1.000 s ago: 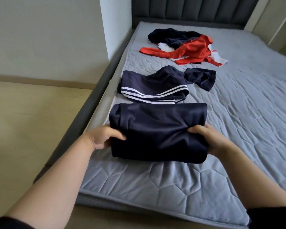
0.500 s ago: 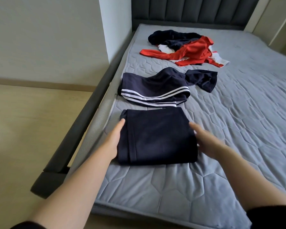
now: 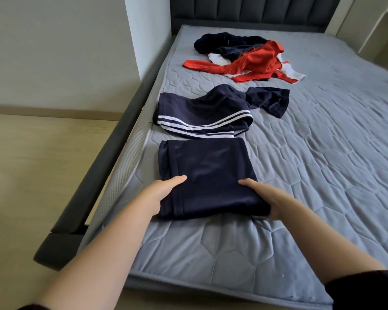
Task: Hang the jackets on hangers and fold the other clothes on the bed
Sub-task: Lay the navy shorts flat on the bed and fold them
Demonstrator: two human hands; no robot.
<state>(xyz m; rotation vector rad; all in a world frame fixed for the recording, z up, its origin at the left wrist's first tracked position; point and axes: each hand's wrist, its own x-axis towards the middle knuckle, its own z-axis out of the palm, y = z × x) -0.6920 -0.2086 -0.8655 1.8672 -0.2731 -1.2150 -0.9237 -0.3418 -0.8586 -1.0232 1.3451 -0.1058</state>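
Gripping: the left hand (image 3: 161, 193) and the right hand (image 3: 267, 199) each clasp a near corner of the folded navy garment (image 3: 206, 171), thumb laid on top, the other fingers hidden under the cloth.
Folded navy garment: lies flat as a neat rectangle on the mattress (image 3: 323, 157), close to the left edge of the bed (image 3: 233, 253), its near end between the two hands.
Striped navy garment (image 3: 195, 113): just beyond the folded one, loosely bunched, white stripes showing, one end trailing off to the right.
Far pile: a red garment (image 3: 253, 61) tangled with a dark navy garment (image 3: 222, 41) and some white cloth (image 3: 217, 59), near the headboard (image 3: 255, 10), well apart from both hands.
Frame (image 3: 112, 148): dark, running along the mattress's left side.
Floor (image 3: 43, 175): pale wood, left of the bed.
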